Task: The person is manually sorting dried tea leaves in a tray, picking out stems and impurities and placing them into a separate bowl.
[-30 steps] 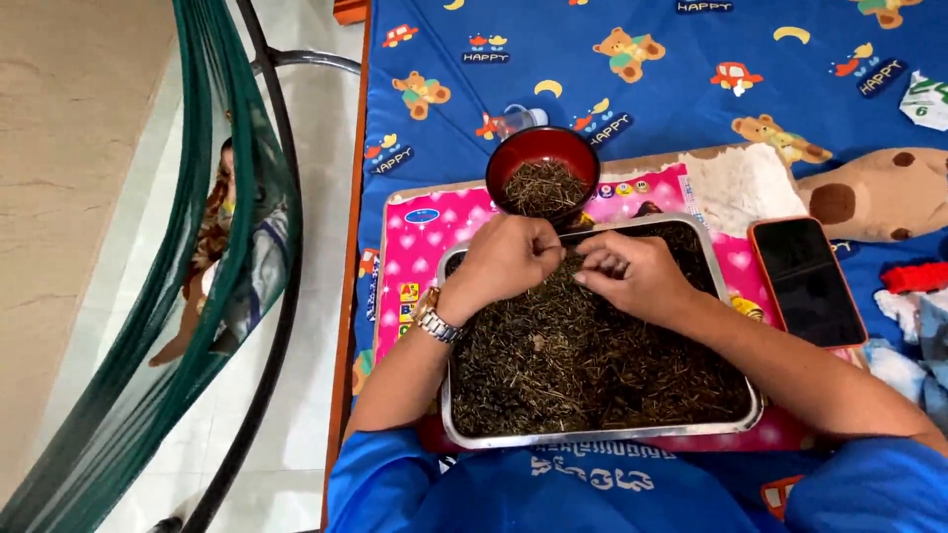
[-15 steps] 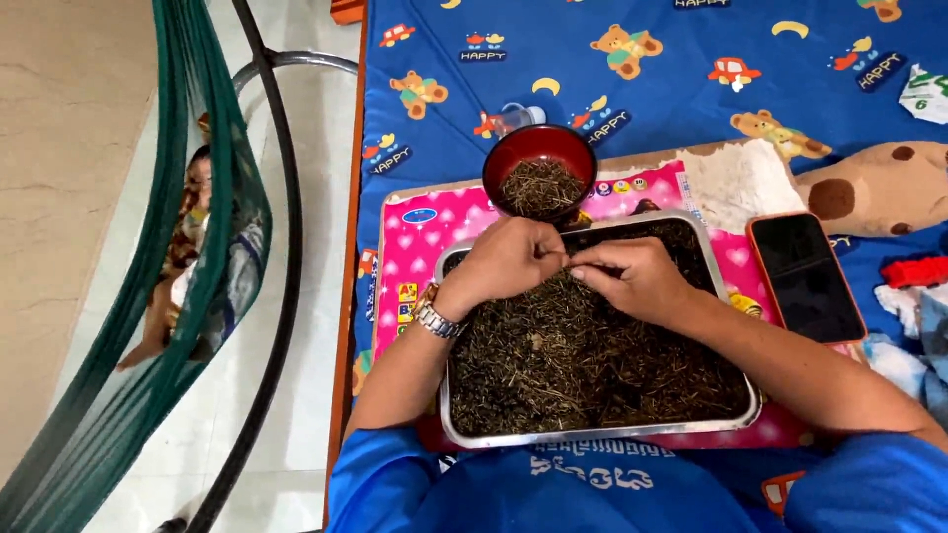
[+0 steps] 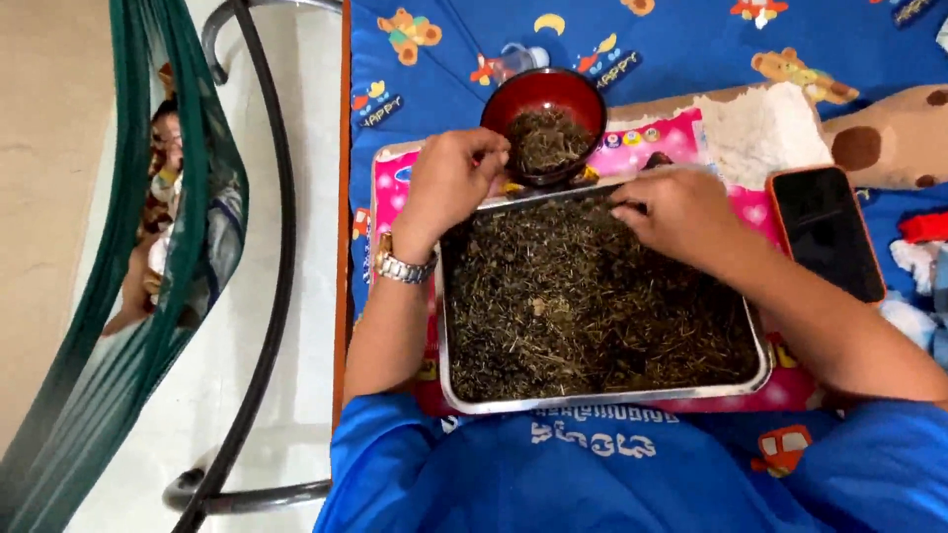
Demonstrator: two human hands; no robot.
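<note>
Red bowl (image 3: 546, 99) just beside left hand (image 3: 449, 183) — its grip pinched shut, contents unclear

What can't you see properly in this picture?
- Left hand fingertips: curled at the red bowl rim, head view; whether they pinch anything is too small to tell.
- Right hand fingertips: pressed into the dried plant bits in the metal tray, partly buried.
- Phone: screen dark.
- Stuffed toy: cut off by the right edge.
- Figure in the green hammock: mostly hidden by its cloth.
</note>
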